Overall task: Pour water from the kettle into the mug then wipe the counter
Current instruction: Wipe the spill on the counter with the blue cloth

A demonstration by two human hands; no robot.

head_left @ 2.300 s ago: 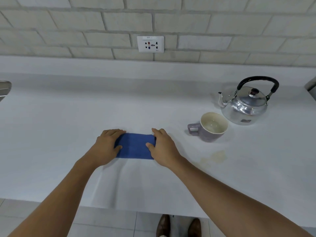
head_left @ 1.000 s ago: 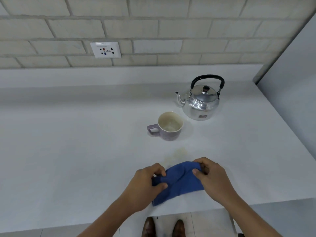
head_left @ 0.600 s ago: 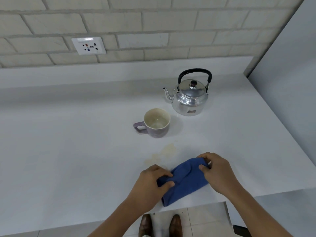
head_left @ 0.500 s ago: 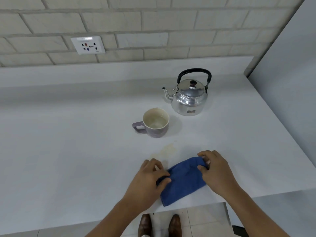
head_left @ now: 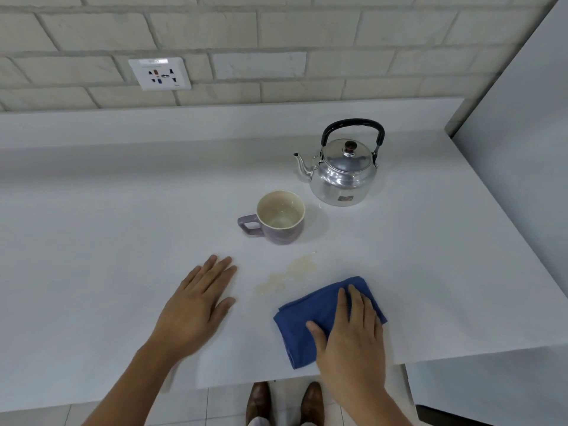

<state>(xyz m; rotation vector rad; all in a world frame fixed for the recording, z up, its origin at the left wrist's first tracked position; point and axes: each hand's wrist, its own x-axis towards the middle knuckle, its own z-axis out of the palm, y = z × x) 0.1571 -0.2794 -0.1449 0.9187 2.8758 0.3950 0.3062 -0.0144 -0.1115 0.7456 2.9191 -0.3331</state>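
Observation:
A shiny metal kettle [head_left: 342, 176] with a black handle stands at the back right of the white counter [head_left: 92, 241], spout pointing left. In front of it sits a purple mug [head_left: 278, 221] with a cream inside, handle to the left and water in the bottom. A yellowish wet patch [head_left: 289, 273] lies on the counter in front of the mug. My right hand [head_left: 350, 336] presses flat on a folded blue cloth [head_left: 310, 315] just right of the patch. My left hand [head_left: 196, 305] rests flat on the bare counter, left of the patch, holding nothing.
A brick wall with a power socket [head_left: 159, 73] runs behind the counter. A grey wall panel [head_left: 522, 149] closes off the right side. The counter's front edge is just below my hands, with my brown shoes [head_left: 284, 404] on the tiled floor beneath.
My left hand has let go of the cloth and moved left onto the bare counter. My right hand now lies flat on top of the cloth instead of pinching its edge.

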